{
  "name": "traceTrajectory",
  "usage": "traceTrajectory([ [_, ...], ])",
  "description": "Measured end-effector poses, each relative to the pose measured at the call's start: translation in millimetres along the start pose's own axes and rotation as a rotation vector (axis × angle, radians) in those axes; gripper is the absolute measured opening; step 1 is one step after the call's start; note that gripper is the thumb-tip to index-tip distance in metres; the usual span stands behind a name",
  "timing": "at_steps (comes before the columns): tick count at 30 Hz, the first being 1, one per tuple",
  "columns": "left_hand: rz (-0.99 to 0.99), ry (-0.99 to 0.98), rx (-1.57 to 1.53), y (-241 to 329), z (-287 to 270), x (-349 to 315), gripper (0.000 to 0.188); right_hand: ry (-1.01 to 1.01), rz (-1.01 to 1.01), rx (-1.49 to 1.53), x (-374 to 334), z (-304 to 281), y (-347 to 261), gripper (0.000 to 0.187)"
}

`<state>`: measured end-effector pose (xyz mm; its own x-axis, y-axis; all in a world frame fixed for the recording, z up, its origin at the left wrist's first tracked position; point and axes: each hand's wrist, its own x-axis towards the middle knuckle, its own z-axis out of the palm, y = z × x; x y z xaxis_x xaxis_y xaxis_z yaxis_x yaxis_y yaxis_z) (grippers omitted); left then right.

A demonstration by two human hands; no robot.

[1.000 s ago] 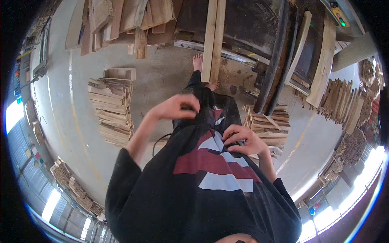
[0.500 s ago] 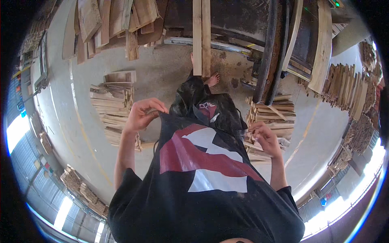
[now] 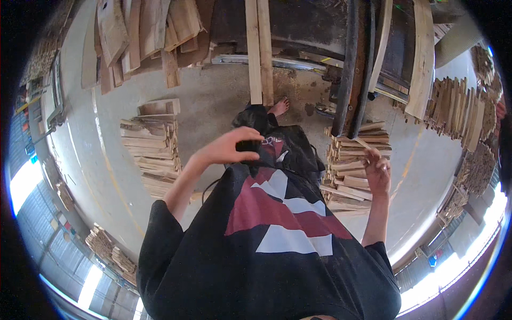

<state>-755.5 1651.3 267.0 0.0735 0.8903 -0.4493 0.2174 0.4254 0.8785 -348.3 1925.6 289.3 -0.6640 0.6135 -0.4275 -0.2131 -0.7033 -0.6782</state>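
Observation:
My left hand is over the lower front of my black T-shirt, thumb and fingers apart, with nothing between them. The shirt has a large red and white print, and its loose hem lies below that hand. Out to the right, my right hand is raised with loosely curled fingers and nothing visible in them. It appears in front of the right stack of wooden strips, not visibly gripping any. Ahead of me, two long wooden strips stick out side by side from a dark machine table.
Another stack of wooden strips stands on the floor to my left. Wide boards overhang at the far left. A dark metal beam projects toward me at the right. More wood piles line the right side.
My left hand has let go of the shirt hem and moved right and slightly forward. The stretched shirt front has dropped. My right hand has moved outward to the right, away from the shirt.

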Motion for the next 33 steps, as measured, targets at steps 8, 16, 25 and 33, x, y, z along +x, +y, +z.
traceTrajectory([
  [8,0.066,0.117,-0.054,-12,27,19,0.044,-0.596,0.085,-0.892,7,93,71,0.029],
  [16,-0.223,0.292,-0.028,-71,39,75,0.046,-0.334,0.144,-0.203,30,58,83,0.029],
  [25,-0.195,-0.027,0.66,-179,60,169,0.028,-0.593,0.232,-1.346,116,38,208,0.029],
  [33,-0.146,-0.215,0.414,-185,28,171,0.039,0.168,-0.343,-1.603,209,30,255,0.034],
])
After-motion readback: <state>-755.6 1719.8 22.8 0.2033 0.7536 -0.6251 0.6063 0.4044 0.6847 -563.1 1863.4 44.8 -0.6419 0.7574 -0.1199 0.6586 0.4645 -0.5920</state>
